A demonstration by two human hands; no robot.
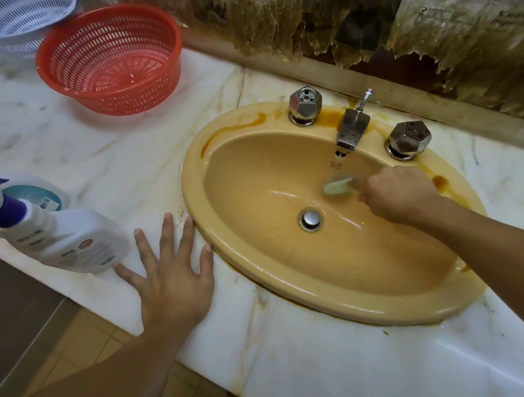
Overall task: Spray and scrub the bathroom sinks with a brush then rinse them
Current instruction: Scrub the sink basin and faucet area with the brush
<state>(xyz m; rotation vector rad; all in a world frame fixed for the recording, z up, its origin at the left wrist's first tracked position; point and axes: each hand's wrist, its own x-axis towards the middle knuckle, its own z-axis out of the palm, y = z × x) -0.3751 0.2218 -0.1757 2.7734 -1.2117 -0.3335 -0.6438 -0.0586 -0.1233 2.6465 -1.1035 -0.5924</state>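
Observation:
A tan oval sink [248,261] is set in a white marble counter [335,359]. My right hand [395,193] grips a pale green brush [338,185] inside the bowl, under the metal faucet [352,128], against the back wall of the basin. The brush is blurred. My left hand [173,273] lies flat with spread fingers on the counter, touching the sink's front left rim. A white spray bottle [71,240] with a purple collar lies on its side just left of that hand. The chrome drain plug [310,219] sits at the bowl's middle.
A red plastic basket [114,59] and a pale blue one [19,11] stand at the counter's back left. Two faceted metal tap knobs [305,105] [409,139] flank the faucet. Rust-coloured stains ring the sink rim. The wall behind is peeling. The counter edge drops to a tiled floor [79,350].

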